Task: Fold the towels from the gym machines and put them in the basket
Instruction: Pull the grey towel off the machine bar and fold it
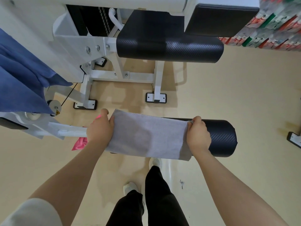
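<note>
Left fingers: the left hand (99, 128) curls over the left short edge of the grey towel (147, 136), thumb on top near the far corner, the other fingers wrapped under the cloth and hidden.
Right fingers: the right hand (197, 134) pinches the towel's right short edge at its far corner, fingertips bunched together on the cloth; a ring shows on one finger.
Grey towel: folded to a broad band, pulled flat between the two hands and draped across the black roller pad (223, 137), covering the pad's left and middle part; its near edge hangs below the pad.
Roller pad: its right end sticks out bare past the right hand; its left end meets a white metal arm (68, 132) behind the left hand.
Pink cloth: a bright pink piece (79, 143) shows just left of the pad, under the left wrist, partly hidden by the hand.
Blue towel: a large blue towel (21, 75) hangs over the machine frame well to the left of the pad and beyond it.
Machine: white frame (120, 74) with a black padded seat (169, 44) stands beyond the pad.
Floor: beige floor (228, 95) under the pad; the person's dark trousers and white shoes (155, 162) stand just on the near side of it.
Basket: cannot tell where it is.
</note>
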{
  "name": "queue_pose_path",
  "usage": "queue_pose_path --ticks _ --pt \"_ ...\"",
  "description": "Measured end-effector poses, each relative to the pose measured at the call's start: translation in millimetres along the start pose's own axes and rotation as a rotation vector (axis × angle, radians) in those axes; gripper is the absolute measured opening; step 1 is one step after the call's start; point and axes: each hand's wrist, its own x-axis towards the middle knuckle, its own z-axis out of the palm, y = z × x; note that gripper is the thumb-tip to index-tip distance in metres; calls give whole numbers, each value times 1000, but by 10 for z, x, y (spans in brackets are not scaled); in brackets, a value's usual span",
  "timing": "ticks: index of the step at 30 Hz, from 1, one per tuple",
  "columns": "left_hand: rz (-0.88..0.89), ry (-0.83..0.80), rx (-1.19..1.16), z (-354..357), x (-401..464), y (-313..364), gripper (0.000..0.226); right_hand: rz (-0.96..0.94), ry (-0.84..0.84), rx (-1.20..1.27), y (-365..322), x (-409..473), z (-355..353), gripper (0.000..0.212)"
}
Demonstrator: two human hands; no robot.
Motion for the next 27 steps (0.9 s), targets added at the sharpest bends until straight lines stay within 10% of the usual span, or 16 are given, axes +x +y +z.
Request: queue_pose_path --ticks 4,7,10,21,27 --pt "451 285 255 201 -138 62 37 -232 146 -117 -62 -109 131 34" --pt "820 179 245 470 -315 279 45 -630 -3 -75 -296 -384 361 47" --pt "801 17 277 593 -314 247 57 -779 -235 -196 -383 -569 566 65" --pt "488 -93 277 385 -265 -428 116 -324 -91 -301 638 -452 330 70" --pt "602 58 409 388 -307 -333 127 17 93 207 392 -574 310 55"
